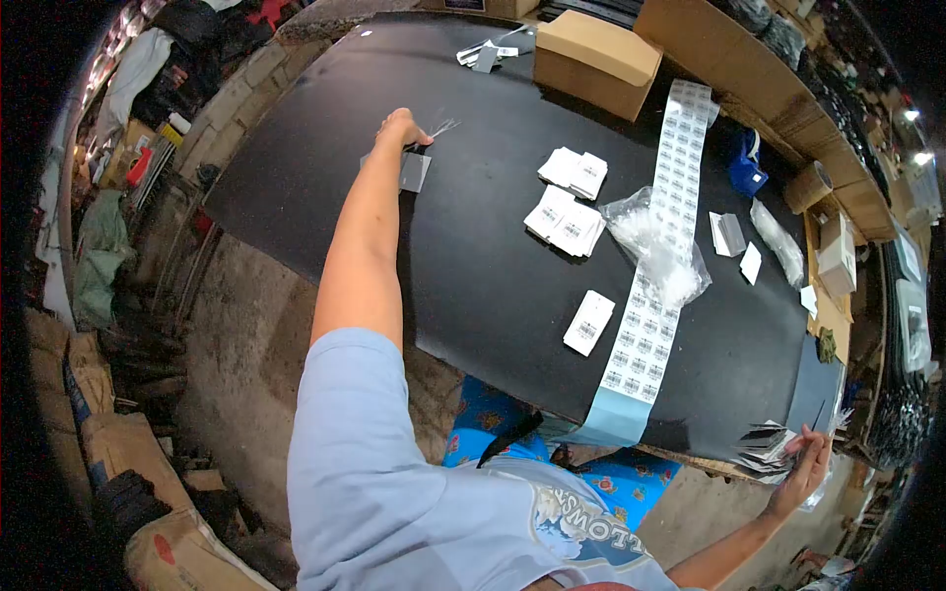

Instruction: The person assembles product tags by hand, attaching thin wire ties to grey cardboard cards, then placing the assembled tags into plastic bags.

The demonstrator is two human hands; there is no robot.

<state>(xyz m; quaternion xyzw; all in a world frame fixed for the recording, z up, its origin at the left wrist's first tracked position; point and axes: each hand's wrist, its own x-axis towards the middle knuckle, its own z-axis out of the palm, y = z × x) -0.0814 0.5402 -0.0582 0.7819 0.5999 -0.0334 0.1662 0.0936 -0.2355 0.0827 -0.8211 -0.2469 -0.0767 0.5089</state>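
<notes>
My left hand (399,129) reaches far across the black tabletop, fingers curled down around a small bundle of grey hang tags (415,173). Their thin clear strings (445,127) stick out beside my thumb, while my wrist covers part of the cards. At the table's near right corner, my right hand (812,463) has its thumb and fingers closed on a fanned bundle of hang tags (765,448). Loose strings show just past those fingertips. White barcoded tags lie between the hands in piles: an upper pile (574,172), a middle pile (566,222) and a nearer pile (589,323).
A long strip of barcode stickers (680,148) runs down the black table (473,266) and over its near edge. A clear plastic bag (670,261) overlaps it. Further back are a cardboard box (596,64), a blue tape dispenser (746,163) and more tags (486,55).
</notes>
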